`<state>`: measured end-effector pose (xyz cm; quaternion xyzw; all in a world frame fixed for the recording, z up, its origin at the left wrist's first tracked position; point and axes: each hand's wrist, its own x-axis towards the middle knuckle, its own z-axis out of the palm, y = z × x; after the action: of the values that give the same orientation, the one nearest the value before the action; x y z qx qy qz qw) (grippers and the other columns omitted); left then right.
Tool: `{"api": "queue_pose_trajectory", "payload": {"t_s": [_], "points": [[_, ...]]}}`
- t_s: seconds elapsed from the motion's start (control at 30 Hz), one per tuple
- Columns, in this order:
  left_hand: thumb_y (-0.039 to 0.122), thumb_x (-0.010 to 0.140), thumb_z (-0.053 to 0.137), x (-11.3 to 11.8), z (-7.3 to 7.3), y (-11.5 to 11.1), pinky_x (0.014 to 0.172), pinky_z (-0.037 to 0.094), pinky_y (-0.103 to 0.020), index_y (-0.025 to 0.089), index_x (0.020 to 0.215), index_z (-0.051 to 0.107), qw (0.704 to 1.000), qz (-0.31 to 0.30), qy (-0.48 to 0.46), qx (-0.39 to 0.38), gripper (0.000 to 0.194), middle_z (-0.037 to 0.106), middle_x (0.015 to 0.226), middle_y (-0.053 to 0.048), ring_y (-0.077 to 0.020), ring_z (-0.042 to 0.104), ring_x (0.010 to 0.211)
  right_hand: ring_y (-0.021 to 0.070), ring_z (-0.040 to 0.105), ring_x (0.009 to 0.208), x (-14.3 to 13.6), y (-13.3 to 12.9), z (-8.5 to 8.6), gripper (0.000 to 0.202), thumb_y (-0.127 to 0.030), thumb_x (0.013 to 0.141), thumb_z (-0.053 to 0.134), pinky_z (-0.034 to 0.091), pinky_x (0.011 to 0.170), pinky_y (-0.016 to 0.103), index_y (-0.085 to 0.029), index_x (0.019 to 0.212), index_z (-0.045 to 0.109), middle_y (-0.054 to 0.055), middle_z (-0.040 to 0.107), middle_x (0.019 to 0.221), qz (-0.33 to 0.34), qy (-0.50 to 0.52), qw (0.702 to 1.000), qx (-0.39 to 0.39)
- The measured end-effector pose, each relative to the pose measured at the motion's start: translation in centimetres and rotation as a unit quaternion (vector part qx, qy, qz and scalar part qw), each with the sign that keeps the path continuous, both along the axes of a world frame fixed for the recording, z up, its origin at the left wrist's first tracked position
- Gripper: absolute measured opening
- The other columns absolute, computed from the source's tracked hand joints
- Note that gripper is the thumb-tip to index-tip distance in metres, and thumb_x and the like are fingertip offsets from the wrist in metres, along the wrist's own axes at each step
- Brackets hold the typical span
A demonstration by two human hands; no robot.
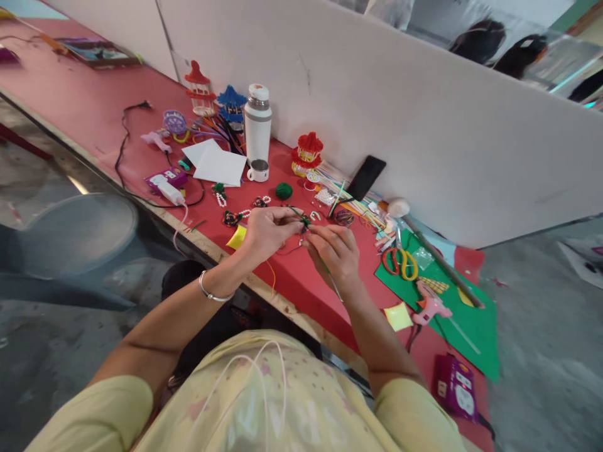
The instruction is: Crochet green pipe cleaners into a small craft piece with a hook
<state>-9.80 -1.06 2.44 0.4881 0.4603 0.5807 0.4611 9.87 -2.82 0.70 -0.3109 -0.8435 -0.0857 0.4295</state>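
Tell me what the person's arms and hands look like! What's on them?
Short, pale yellow cloth sleeves end above the elbows. A thin, silver-coloured, rounded bangle circles the left wrist; none shows on the right. The left hand and right hand wear no gloves.

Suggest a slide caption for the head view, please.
Left hand pinches a small green piece while right hand holds a thin green stick over a red tabletop.
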Motion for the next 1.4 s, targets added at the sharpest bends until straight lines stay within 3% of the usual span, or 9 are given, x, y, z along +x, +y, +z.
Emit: {"api": "queue_pose_trajectory", "payload": {"t_s": [0.23,0.37,0.47,0.63,0.73,0.93,1.13,1.27,1.4], "points": [[0.025,0.069,0.087,-0.3,0.3,-0.6,0.073,0.062,-0.029,0.015,0.092,0.087,0.999,0.018,0.015,0.043,0.025,0.083,0.083,-0.007,-0.0187,0.075,0.075,0.0229,0.076,0.105,-1.2,0.0,0.8,0.015,-0.026,0.099,0.071,0.061,0.096,0.044,-0.029,0.113,0.075,0.007,0.084,0.113,0.057,0.122,0.990,-0.049],[0.025,0.070,0.087,-0.4,0.0,-0.5,0.076,0.063,-0.030,0.016,0.091,0.087,0.999,0.018,0.006,0.048,0.023,0.084,0.086,-0.007,-0.0189,0.076,0.077,0.0262,0.074,0.123,-1.5,0.0,0.9,0.020,-0.038,0.106,0.059,0.057,0.110,0.050,-0.028,0.109,0.076,0.011,0.079,0.131,0.057,0.185,0.966,-0.169],[0.026,0.069,0.089,-0.4,-0.4,-0.2,0.073,0.062,-0.029,0.015,0.089,0.086,0.999,0.010,-0.021,0.033,0.024,0.083,0.085,-0.007,-0.0185,0.075,0.075,0.0249,0.077,0.118,-1.4,0.3,0.5,0.021,-0.041,0.105,0.060,0.059,0.107,0.047,-0.028,0.109,0.076,0.009,0.082,0.125,0.079,0.210,0.949,-0.222],[0.026,0.065,0.090,-0.4,-0.5,0.1,0.060,0.058,-0.025,0.014,0.089,0.085,0.998,0.007,-0.060,0.000,0.028,0.081,0.080,-0.006,-0.0164,0.072,0.068,0.0260,0.076,0.113,-1.5,0.7,-0.3,0.016,-0.034,0.101,0.069,0.062,0.099,0.047,-0.028,0.115,0.075,0.010,0.082,0.124,0.055,0.105,0.988,-0.096],[0.026,0.063,0.089,-0.3,-0.5,0.5,0.052,0.051,-0.022,0.013,0.091,0.084,0.997,-0.003,-0.076,-0.021,0.031,0.078,0.073,-0.003,-0.0134,0.067,0.061,0.0262,0.073,0.113,-1.8,0.6,-0.8,0.017,-0.027,0.101,0.067,0.063,0.097,0.048,-0.029,0.116,0.073,0.011,0.080,0.127,0.019,0.066,0.996,-0.058],[0.022,0.065,0.083,0.1,-1.0,1.1,0.065,0.056,-0.023,0.014,0.084,0.083,0.999,0.014,-0.052,0.009,0.021,0.077,0.075,-0.002,-0.0136,0.069,0.068,0.0268,0.069,0.115,-2.3,0.6,-1.4,0.021,-0.021,0.099,0.069,0.062,0.098,0.048,-0.031,0.117,0.073,0.009,0.079,0.125,-0.007,0.070,0.997,-0.020],[0.018,0.069,0.078,-0.2,-0.6,0.4,0.073,0.060,-0.028,0.017,0.084,0.083,0.995,0.065,0.061,0.053,0.016,0.081,0.082,-0.004,-0.0181,0.074,0.076,0.0244,0.072,0.110,-2.4,0.7,-0.7,0.017,-0.028,0.102,0.066,0.061,0.098,0.046,-0.030,0.117,0.073,0.009,0.079,0.116,0.037,0.095,0.992,-0.078],[0.019,0.072,0.078,-0.1,-0.5,0.0,0.074,0.060,-0.027,0.017,0.085,0.083,0.993,0.067,0.076,0.062,0.014,0.080,0.082,-0.004,-0.0185,0.075,0.079,0.0265,0.070,0.114,-2.1,0.8,-1.9,0.027,-0.029,0.099,0.071,0.061,0.097,0.047,-0.035,0.126,0.070,0.009,0.077,0.125,0.002,0.061,0.998,0.003],[0.023,0.073,0.080,0.2,-0.9,-0.1,0.074,0.060,-0.027,0.017,0.093,0.084,0.998,0.031,-0.007,0.053,0.021,0.080,0.085,-0.004,-0.0175,0.074,0.079,0.0272,0.070,0.116,-1.5,1.3,-3.4,0.040,-0.032,0.095,0.077,0.060,0.098,0.048,-0.037,0.134,0.067,0.010,0.077,0.127,-0.005,0.021,0.997,0.074]]}}
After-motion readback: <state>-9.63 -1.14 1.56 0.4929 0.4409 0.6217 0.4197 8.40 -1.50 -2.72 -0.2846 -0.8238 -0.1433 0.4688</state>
